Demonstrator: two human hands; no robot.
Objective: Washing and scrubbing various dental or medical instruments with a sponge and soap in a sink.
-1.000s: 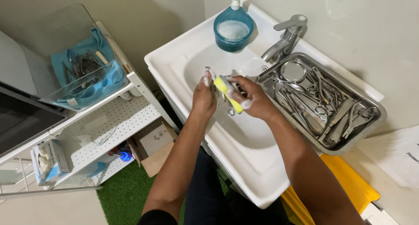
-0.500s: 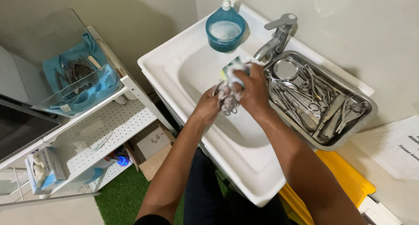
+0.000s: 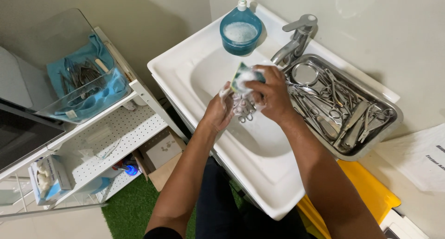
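Note:
Over the white sink (image 3: pixel 199 72), my left hand (image 3: pixel 219 113) grips a steel scissor-like instrument (image 3: pixel 244 113) whose ring handles hang down, covered in foam. My right hand (image 3: pixel 271 93) holds a soapy green-and-yellow sponge (image 3: pixel 243 75) pressed against the instrument's upper part. Both hands are wet with suds and touch each other above the basin.
A steel tray (image 3: pixel 375 139) full of several metal instruments sits on the sink's right side beside the faucet (image 3: pixel 296 37). A blue soap dispenser (image 3: pixel 240 31) stands at the back. Left is a white shelf (image 3: pixel 111 132) with a clear bin of tools on blue cloth (image 3: pixel 83 84). A yellow container (image 3: pixel 366 197) sits lower right.
The sponge has moved from between the hands up over the instrument, and my right hand now covers it from above. More foam shows on both hands.

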